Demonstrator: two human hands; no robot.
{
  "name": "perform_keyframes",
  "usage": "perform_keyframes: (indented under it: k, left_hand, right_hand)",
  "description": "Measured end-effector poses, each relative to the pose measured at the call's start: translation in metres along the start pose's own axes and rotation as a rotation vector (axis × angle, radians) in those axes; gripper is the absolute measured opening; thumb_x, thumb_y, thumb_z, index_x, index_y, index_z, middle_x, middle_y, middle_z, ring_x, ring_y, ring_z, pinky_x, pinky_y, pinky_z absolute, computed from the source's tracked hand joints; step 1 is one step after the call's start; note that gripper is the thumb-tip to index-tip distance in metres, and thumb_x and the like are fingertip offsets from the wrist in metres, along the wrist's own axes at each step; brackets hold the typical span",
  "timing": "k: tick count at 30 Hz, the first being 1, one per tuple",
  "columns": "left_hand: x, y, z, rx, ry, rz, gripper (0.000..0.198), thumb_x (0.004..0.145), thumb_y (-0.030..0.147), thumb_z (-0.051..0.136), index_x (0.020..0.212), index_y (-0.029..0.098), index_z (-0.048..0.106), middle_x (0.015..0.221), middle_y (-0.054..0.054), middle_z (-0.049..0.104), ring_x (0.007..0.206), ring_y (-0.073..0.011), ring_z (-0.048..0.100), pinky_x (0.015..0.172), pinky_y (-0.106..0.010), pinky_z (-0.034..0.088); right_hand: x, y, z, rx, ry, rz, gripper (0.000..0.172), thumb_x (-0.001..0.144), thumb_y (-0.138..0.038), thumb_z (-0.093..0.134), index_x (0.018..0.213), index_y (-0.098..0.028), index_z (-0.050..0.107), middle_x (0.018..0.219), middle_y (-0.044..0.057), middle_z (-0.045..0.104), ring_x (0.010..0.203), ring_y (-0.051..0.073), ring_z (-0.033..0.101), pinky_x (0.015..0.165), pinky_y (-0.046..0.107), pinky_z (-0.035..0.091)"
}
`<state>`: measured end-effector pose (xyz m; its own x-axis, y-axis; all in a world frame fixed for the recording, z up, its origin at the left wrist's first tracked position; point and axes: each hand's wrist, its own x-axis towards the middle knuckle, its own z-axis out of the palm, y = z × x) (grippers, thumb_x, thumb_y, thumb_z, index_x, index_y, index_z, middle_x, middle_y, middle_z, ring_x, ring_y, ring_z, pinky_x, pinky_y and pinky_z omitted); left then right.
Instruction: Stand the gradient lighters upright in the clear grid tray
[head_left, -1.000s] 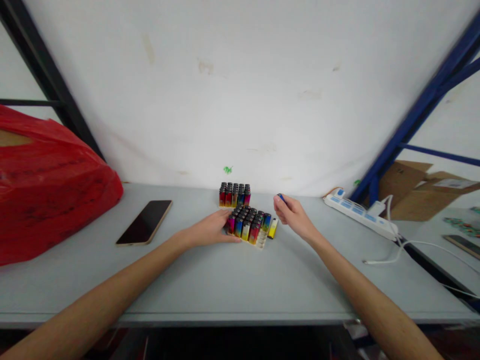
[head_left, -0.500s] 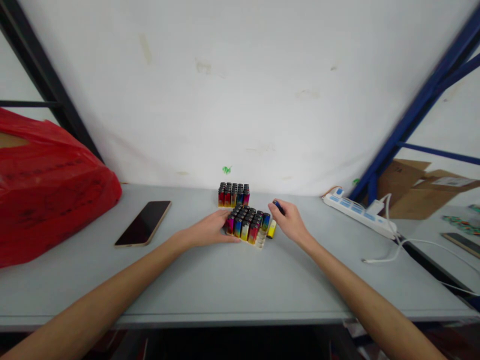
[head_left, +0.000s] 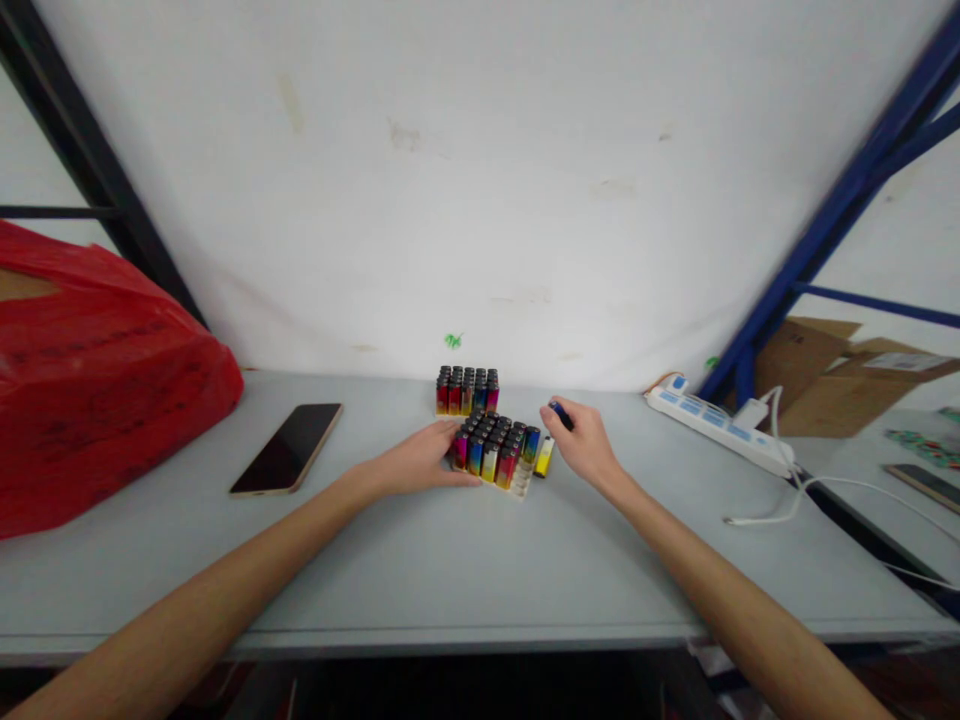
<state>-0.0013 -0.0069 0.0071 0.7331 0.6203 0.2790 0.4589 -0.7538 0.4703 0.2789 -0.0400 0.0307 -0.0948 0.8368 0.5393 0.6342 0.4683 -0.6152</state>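
Several lighters (head_left: 491, 447) with black tops and red, blue, yellow and pink bodies stand upright in a pale tray (head_left: 519, 486). Round its left side my left hand (head_left: 424, 459) is closed, thumb along the near edge. The tray's right end shows bare slots, with a blue lighter (head_left: 531, 444) standing behind them. Just right of the tray, a yellow lighter (head_left: 544, 457) lies on the table. Above and right of it, my right hand (head_left: 581, 440) grips a dark blue lighter (head_left: 560, 414), partly covered by the fingers.
A second block of lighters (head_left: 466, 391) stands behind, near the wall. A phone (head_left: 287, 449) lies at left beside a red plastic bag (head_left: 105, 390). At right are a white power strip (head_left: 720, 430) with a cable and a cardboard box (head_left: 825, 390) beyond the blue frame.
My right hand, with the dark blue lighter, has shifted slightly right, leaving more of the yellow lighter visible. The left hand and the tray stay in place.
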Motion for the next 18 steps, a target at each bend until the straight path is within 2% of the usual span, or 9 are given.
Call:
perform_keyframes:
  k: [3, 6, 11, 13, 18]
  left_hand:
    - [0.000, 0.000, 0.000, -0.005, 0.003, 0.011, 0.070, 0.084, 0.052, 0.084, 0.143, 0.020, 0.062, 0.148, -0.011, 0.064, 0.136, -0.0329, 0.060, 0.122, -0.043, 0.041]
    - [-0.001, -0.001, 0.000, 0.006, -0.002, 0.012, 0.069, 0.085, 0.051, 0.084, 0.142, 0.021, 0.063, 0.148, -0.011, 0.064, 0.136, -0.0331, 0.059, 0.122, -0.044, 0.041]
    - [-0.001, 0.001, 0.000, 0.018, 0.003, 0.007, 0.068, 0.085, 0.051, 0.084, 0.142, 0.019, 0.063, 0.149, -0.009, 0.064, 0.136, -0.0345, 0.059, 0.122, -0.043, 0.041]
    - [-0.001, 0.002, -0.001, 0.017, 0.000, 0.004, 0.066, 0.085, 0.051, 0.084, 0.139, 0.020, 0.065, 0.147, -0.009, 0.065, 0.135, -0.0340, 0.059, 0.121, -0.042, 0.042]
    - [-0.001, 0.001, 0.000, 0.014, 0.003, -0.014, 0.068, 0.084, 0.052, 0.085, 0.140, 0.020, 0.064, 0.146, -0.011, 0.065, 0.134, -0.0327, 0.061, 0.119, -0.042, 0.044]
  right_hand:
    - [-0.001, -0.003, -0.002, 0.041, -0.043, -0.013, 0.039, 0.102, -0.055, 0.045, 0.082, -0.023, 0.051, 0.064, -0.004, 0.052, 0.060, 0.014, 0.048, 0.060, 0.028, 0.034]
    - [-0.001, -0.006, -0.008, 0.053, -0.130, -0.079, 0.033, 0.108, -0.050, 0.040, 0.099, -0.022, 0.054, 0.071, -0.002, 0.059, 0.063, 0.015, 0.053, 0.063, 0.028, 0.039]
    - [0.002, -0.010, -0.016, -0.060, -0.144, -0.324, 0.036, 0.108, -0.048, 0.047, 0.092, -0.020, 0.061, 0.086, 0.005, 0.062, 0.079, 0.018, 0.058, 0.074, 0.030, 0.045]
    - [0.002, -0.009, -0.017, -0.092, -0.160, -0.342, 0.036, 0.107, -0.049, 0.051, 0.092, -0.019, 0.064, 0.080, 0.003, 0.059, 0.073, 0.017, 0.055, 0.071, 0.030, 0.043]
    - [0.001, -0.004, -0.014, -0.080, -0.267, -0.240, 0.028, 0.104, -0.045, 0.057, 0.100, -0.019, 0.066, 0.063, -0.004, 0.054, 0.056, 0.013, 0.049, 0.060, 0.026, 0.037]
